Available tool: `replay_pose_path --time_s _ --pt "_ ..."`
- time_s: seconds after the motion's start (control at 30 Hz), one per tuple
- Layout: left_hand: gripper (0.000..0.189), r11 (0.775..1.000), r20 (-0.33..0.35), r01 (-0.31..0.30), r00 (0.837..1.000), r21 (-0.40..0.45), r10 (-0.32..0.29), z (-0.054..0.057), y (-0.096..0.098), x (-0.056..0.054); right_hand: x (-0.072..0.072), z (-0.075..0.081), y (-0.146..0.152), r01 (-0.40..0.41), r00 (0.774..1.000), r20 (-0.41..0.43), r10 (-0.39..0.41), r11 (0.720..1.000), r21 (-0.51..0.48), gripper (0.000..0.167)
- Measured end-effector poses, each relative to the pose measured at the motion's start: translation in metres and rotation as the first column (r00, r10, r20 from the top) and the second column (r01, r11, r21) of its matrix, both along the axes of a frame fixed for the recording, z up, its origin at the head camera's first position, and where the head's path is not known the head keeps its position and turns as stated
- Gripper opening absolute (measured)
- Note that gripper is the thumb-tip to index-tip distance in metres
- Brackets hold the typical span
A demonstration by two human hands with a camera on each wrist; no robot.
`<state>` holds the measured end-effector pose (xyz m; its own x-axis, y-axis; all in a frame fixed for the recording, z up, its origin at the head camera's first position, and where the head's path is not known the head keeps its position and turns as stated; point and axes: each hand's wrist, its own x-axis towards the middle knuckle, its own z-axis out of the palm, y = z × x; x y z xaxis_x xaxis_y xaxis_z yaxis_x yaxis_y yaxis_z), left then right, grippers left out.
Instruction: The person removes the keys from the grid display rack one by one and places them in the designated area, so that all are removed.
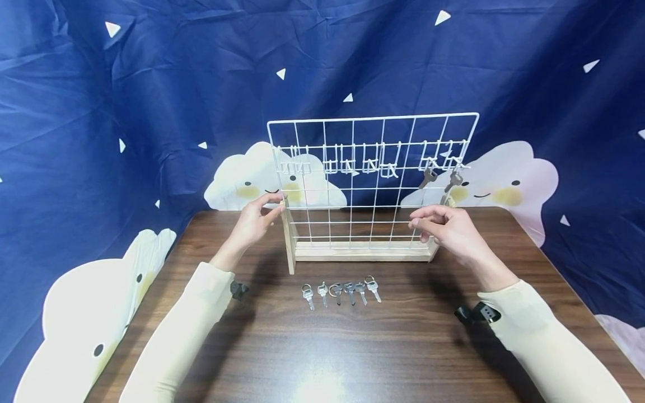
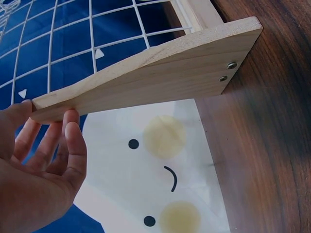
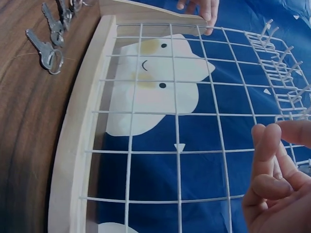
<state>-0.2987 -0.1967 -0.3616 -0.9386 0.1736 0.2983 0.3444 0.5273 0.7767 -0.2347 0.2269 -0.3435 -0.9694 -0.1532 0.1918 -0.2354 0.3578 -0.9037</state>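
A white wire grid rack (image 1: 353, 206) stands upright on a wooden base. At its left side, my left hand (image 1: 254, 221) pinches the upper end of the wooden side panel (image 2: 146, 77), thumb on one side and fingers on the other. My right hand (image 1: 448, 232) hovers before the grid's lower right part, its fingers loosely bent with nothing visible between them. One key (image 1: 428, 177) and another key (image 1: 456, 178) hang from white hooks above that hand. Several more hooks (image 1: 370, 165) line the same upper wire.
Several silver keys with rings, such as the leftmost key (image 1: 308, 296), lie in a row on the brown wooden table (image 1: 282, 347) before the rack. Behind stands a dark blue cloth (image 1: 227, 84) with white clouds and triangles.
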Motion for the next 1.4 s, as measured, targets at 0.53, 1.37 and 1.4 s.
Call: replay_pose_path --time_s 0.53,1.37,1.4 --pt "0.034 1.000 0.004 0.000 1.000 0.004 0.000 0.001 0.000 0.000 0.000 0.016 0.009 0.084 0.994 -0.041 -0.097 0.962 -0.258 0.016" --pt "0.037 1.000 0.009 -0.005 1.000 -0.001 0.005 0.001 0.001 0.002 -0.014 0.028 0.003 0.222 0.936 -0.206 -0.287 0.931 -0.290 0.014" --pt "0.036 1.000 0.009 -0.007 1.000 -0.004 0.007 0.001 0.001 0.002 -0.015 0.029 0.002 0.236 0.932 -0.210 -0.297 0.933 -0.270 0.016"
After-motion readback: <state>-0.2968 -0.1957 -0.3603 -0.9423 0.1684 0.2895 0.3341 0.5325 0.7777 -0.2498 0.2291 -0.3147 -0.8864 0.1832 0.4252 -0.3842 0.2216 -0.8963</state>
